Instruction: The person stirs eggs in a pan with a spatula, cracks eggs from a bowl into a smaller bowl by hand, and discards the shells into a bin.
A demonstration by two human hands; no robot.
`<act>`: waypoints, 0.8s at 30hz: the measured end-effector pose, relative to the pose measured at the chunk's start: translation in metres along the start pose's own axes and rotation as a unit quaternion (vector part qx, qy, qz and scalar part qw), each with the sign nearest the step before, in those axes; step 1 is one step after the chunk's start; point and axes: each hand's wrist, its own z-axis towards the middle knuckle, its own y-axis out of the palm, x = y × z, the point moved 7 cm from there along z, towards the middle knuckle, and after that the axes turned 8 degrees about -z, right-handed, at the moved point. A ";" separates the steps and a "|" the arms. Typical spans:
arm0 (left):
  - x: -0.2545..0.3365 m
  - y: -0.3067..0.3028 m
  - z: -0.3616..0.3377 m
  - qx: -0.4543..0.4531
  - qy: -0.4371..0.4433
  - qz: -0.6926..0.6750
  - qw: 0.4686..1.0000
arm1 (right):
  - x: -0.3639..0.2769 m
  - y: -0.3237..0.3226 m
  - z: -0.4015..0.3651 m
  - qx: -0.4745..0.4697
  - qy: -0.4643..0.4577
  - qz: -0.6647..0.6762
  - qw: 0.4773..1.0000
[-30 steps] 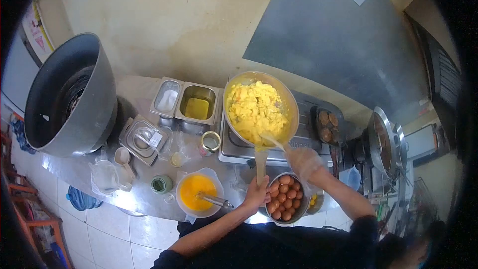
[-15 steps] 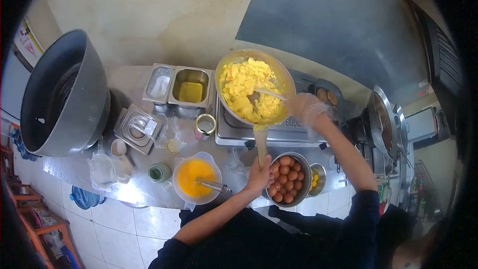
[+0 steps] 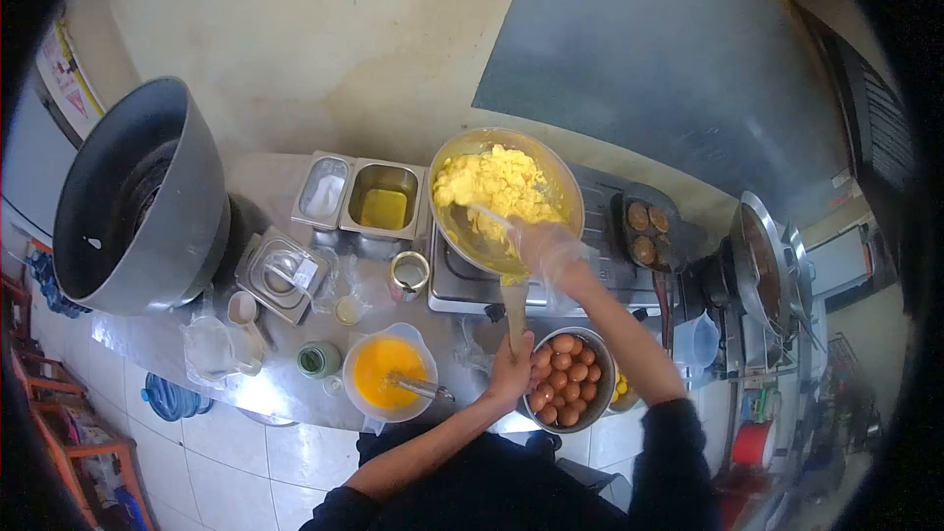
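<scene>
My left hand [image 3: 510, 370] is closed around the pale handle [image 3: 515, 311] of a wide frying pan [image 3: 575, 192] on the gas stove. Scrambled eggs [image 3: 506, 184] fill much of the pan, heaped toward its far and left sides. In a clear plastic glove, my right hand [image 3: 547, 246] grips a pale-handled stirring utensil [image 3: 490, 214] over the near part of the pan. The utensil's head is hidden in the eggs at the left. Just beside my left hand stands a metal pot [image 3: 607, 395] of brown eggs [image 3: 562, 379].
A jug of beaten egg [image 3: 374, 364] with a whisk [image 3: 423, 386] stands left of my left arm. Behind are steel containers [image 3: 383, 206], an open can [image 3: 408, 273] and a big grey pot [image 3: 187, 226]. Browned patties sit in a dark pan [image 3: 672, 226] at right.
My right hand has moved left and nearer to me, sweeping the utensil to the pan's left side. The eggs have shifted up and left. My left hand keeps hold of the handle.
</scene>
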 end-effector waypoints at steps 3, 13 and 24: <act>0.005 0.001 -0.005 0.021 0.020 0.002 1.000 | 0.024 0.002 0.016 0.012 0.059 0.099 0.993; 0.008 -0.001 -0.007 0.021 -0.005 0.011 1.000 | 0.059 -0.045 -0.045 0.050 0.160 0.171 0.971; 0.002 0.002 -0.002 -0.030 -0.027 -0.001 0.999 | -0.034 -0.052 -0.033 0.073 -0.121 -0.144 0.979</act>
